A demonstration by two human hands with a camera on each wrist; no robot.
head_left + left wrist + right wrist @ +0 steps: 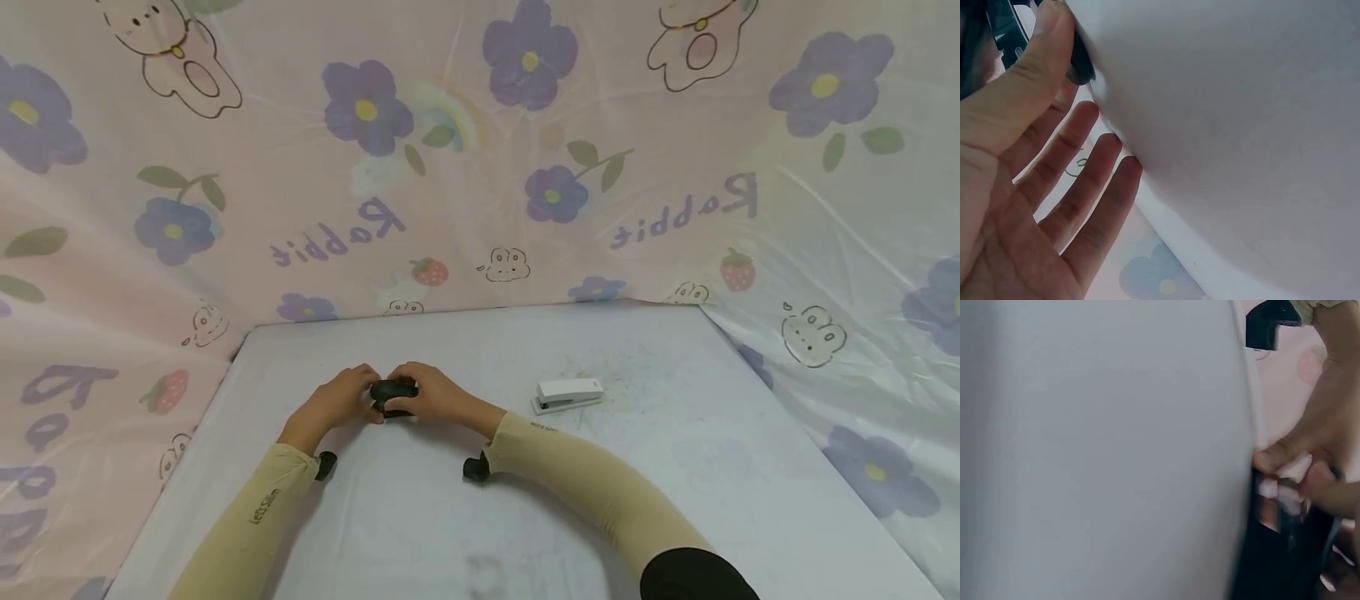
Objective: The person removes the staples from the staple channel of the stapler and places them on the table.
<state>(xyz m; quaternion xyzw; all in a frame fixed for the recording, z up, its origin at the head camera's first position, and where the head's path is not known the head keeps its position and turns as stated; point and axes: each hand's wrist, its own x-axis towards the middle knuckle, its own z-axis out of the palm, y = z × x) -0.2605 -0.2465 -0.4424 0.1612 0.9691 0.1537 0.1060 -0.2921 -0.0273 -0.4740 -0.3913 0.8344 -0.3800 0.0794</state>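
Observation:
Both hands hold a black hole punch [393,390], left of the table's middle in the head view. My left hand [347,396] pinches its left end between thumb and index finger. In the left wrist view, the other fingers of that left hand [1054,187] extend loosely beside the table top. On the opposite end, my right hand [431,394] grips with thumb and fingers. The right wrist view shows the punch [1279,562] blurred, with metal-looking parts near the fingers. Part of its body is hidden behind the hands.
A white stapler [567,393] lies on the white table [420,517] to the right of the hands. Pink patterned cloth [465,167] hangs behind the table and along its sides. Small black wrist cameras [476,469] sit at the sleeve cuffs.

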